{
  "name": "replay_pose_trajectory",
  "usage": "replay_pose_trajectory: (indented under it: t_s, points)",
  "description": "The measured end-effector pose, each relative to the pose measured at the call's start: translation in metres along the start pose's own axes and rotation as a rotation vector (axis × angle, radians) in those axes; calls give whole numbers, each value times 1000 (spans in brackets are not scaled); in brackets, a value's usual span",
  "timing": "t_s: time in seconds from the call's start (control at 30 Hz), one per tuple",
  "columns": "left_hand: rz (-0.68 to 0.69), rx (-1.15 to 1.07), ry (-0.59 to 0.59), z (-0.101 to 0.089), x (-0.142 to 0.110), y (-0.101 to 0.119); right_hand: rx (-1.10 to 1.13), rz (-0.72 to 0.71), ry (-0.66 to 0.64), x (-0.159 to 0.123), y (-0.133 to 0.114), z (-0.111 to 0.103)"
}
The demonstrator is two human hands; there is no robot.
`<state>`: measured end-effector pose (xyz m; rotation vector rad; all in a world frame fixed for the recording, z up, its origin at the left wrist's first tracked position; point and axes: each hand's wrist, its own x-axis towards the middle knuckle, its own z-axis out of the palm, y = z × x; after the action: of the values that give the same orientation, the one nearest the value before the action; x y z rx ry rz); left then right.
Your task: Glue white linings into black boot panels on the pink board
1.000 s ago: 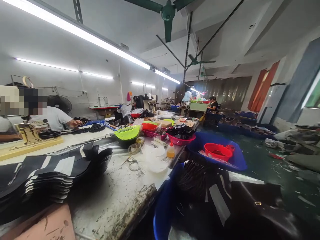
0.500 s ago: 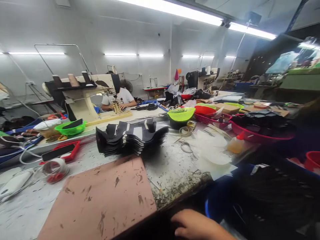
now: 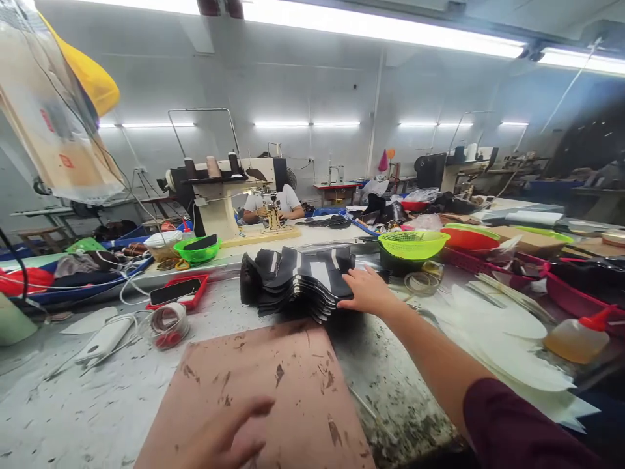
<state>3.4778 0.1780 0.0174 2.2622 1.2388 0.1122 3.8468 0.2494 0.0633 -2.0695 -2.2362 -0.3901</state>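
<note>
A stack of black cut pieces with white strips [image 3: 293, 280] lies on the bench behind a pink board. At the stack's right end is my right hand [image 3: 368, 290], its fingers over the top layers and its thumb at the front edge, closed on that end. My left hand [image 3: 227, 433] hovers low over the pink board [image 3: 263, 365], blurred, with fingers apart and nothing in them. Dark scuffs mark the board.
On the left are a red tray [image 3: 195, 293] with a phone, a tape roll [image 3: 168, 324] and a white power strip [image 3: 105, 339]. Pale sheets [image 3: 493, 339] and a glue bottle [image 3: 576, 339] lie right. A co-worker [image 3: 288, 203] sits behind a sewing machine [image 3: 219, 202].
My right hand has risen from below the bench edge to the black stack. My left hand has come into view over the pink board. The view has swung left.
</note>
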Motion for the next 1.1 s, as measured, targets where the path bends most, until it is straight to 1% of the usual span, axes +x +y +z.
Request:
replay_pose_trajectory:
  t_s: [0.03, 0.07, 0.13, 0.17, 0.2, 0.27, 0.33, 0.4, 0.43, 0.5, 0.57, 0.67, 0.73, 0.8, 0.87, 0.9, 0.97, 1.03, 1.1]
  points:
    - [53, 36, 14, -8, 22, 11, -24, 17, -26, 2, -3, 9]
    - [95, 114, 65, -15, 45, 21, -39, 24, -48, 0, -8, 20]
    - [159, 350, 248, -26, 90, 37, -71, 41, -64, -16, -19, 46]
    - [202, 466, 338, -29, 112, 41, -90, 56, -51, -27, -24, 61]
    - [240, 562, 403, -30, 132, 40, -104, 69, -20, -38, -27, 76]
    - [287, 686, 449, -28, 168, 29, -107, 75, 68, -57, -29, 104]
    - [312, 742, 431, -21, 198, 10, -83, 76, 132, -69, -22, 127]
    - [332, 762, 419, -13, 224, -10, -56, 90, 133, -68, -10, 142]
    - [340, 764, 423, -8, 235, -16, -43, 105, 115, -63, -3, 145]
    - [337, 759, 444, -3, 254, -21, -11, 139, 55, -46, 12, 145]
    - [326, 752, 466, -1, 266, -13, 21, 178, -25, -26, 26, 136]
    - [292, 716, 540, -4, 270, 18, 95, 220, -139, -5, 38, 120]
    - [321, 724, 564, -7, 271, 44, 162, 203, -183, -4, 37, 115]
    - [426, 785, 502, -12, 275, 70, 225, 146, -205, -12, 29, 115]
    - [550, 859, 374, -18, 285, 92, 290, 84, -220, -27, 17, 118]
    - [590, 883, 314, -21, 291, 102, 325, 61, -223, -34, 12, 118]
    - [624, 916, 224, -28, 304, 116, 396, 39, -210, -48, 7, 116]
    - [628, 947, 159, -34, 313, 125, 451, 41, -123, -56, 12, 110]
    - [619, 969, 111, -39, 317, 131, 471, 106, 43, -56, 31, 104]
